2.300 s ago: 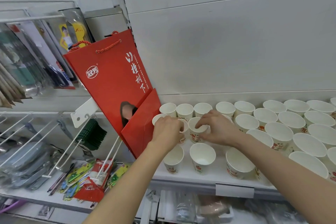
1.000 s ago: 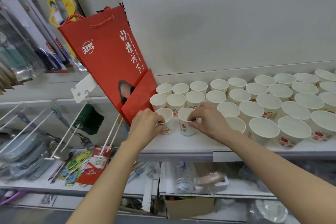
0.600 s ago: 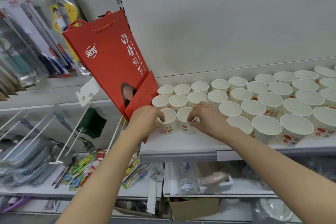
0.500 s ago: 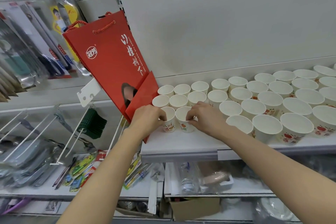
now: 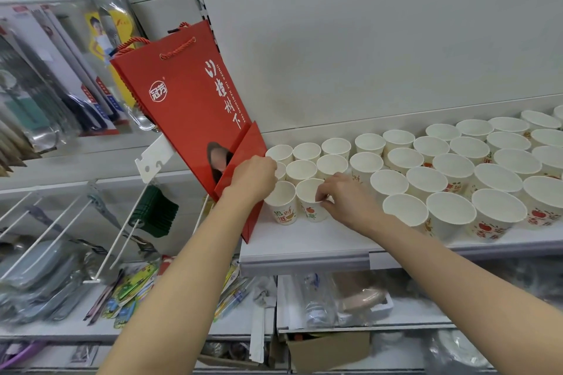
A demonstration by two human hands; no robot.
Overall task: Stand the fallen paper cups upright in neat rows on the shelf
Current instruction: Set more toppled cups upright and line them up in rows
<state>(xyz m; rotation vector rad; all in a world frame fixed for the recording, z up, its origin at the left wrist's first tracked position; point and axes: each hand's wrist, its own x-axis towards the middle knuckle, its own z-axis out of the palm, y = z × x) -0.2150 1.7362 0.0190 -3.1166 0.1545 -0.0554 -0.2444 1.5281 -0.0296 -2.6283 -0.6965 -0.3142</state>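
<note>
Squaring up the front row at the shelf left end — my left hand curls on one paper cup, right hand pinches its neighbour; next, nudge both flush with the rows behind.

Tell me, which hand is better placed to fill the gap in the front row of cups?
Probably the right hand. It holds the second front cup, right beside the gap before the next cup. The left hand sits at the far end, on the first cup by the red bag.
</note>
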